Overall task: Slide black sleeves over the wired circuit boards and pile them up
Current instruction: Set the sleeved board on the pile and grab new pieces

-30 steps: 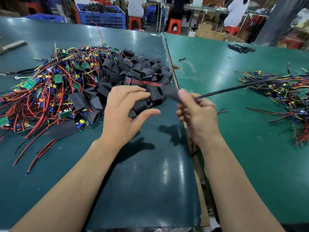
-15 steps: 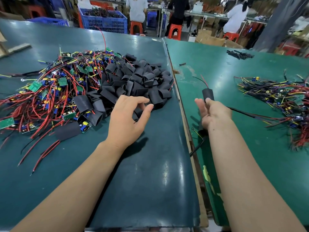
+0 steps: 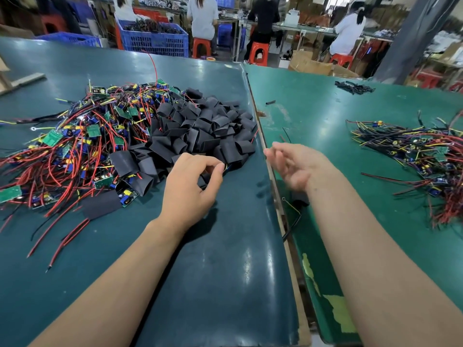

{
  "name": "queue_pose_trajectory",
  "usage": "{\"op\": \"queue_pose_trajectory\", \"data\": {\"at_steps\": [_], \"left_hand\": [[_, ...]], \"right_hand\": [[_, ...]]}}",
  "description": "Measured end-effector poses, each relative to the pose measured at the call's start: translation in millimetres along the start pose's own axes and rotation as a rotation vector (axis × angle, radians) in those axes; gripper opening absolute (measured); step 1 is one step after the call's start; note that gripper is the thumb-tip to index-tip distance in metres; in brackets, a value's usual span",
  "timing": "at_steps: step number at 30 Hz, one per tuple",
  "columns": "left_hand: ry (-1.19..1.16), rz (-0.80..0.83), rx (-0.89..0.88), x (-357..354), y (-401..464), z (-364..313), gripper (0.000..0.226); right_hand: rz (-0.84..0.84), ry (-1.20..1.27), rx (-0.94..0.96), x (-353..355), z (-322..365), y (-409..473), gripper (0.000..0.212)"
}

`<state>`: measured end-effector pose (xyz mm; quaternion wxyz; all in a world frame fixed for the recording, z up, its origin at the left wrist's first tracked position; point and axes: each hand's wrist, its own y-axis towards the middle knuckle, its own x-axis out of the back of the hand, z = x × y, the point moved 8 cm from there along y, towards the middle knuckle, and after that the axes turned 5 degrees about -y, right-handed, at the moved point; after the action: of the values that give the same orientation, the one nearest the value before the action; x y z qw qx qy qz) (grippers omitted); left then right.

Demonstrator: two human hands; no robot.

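A heap of loose black sleeves (image 3: 200,131) lies mid-table, against a tangle of wired circuit boards (image 3: 75,151) with red and black leads on its left. My left hand (image 3: 193,189) sits at the near edge of the sleeve heap. Its thumb and forefinger pinch a black sleeve (image 3: 231,165) there. My right hand (image 3: 298,166) hovers over the table seam, blurred, fingers spread and holding nothing. Just below its wrist a sleeved board (image 3: 299,202) lies on the green table, with its wires trailing toward me. Further right spreads a pile of wired boards (image 3: 426,156).
A raised seam (image 3: 273,176) divides the dark left table from the green right table (image 3: 325,116). Small black scraps (image 3: 353,86) lie at the far right. Beyond the tables stand a blue crate (image 3: 155,38), red stools and seated people.
My right hand let go of the sleeved board it carried and swung back toward the seam, empty. My left hand's fingers closed at the sleeve heap's edge.
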<state>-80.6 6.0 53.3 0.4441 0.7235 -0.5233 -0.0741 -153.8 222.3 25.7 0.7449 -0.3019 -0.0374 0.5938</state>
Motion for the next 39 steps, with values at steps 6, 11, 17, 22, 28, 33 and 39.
{"op": "queue_pose_trajectory", "data": {"at_steps": [6,11,17,22,28,33,39], "left_hand": [[0.001,-0.005,0.014,-1.5,-0.3,-0.5,0.015],[0.0,-0.008,0.0,-1.9,-0.4,-0.1,0.016],[0.004,-0.012,-0.011,-1.7,0.5,-1.5,0.014],[0.021,0.003,-0.011,-3.8,2.3,-2.3,0.011],[0.031,0.01,0.001,-4.3,3.1,-1.9,0.011],[0.036,0.006,0.006,-4.3,2.9,-1.9,0.011],[0.043,0.014,0.003,-4.5,2.3,-2.4,0.012]], "right_hand": [[-0.567,-1.309,0.621,52.1,63.4,-9.2,0.017],[-0.509,-1.452,0.543,47.0,35.3,17.0,0.026],[-0.344,-1.645,0.577,28.9,41.8,42.5,0.05],[-0.138,-1.803,0.564,11.2,49.8,52.8,0.051],[-0.118,-1.882,0.633,-2.5,41.5,50.6,0.035],[-0.062,-1.975,0.573,-3.9,40.4,47.8,0.005],[-0.183,-1.905,0.636,1.9,36.8,43.7,0.042]]}}
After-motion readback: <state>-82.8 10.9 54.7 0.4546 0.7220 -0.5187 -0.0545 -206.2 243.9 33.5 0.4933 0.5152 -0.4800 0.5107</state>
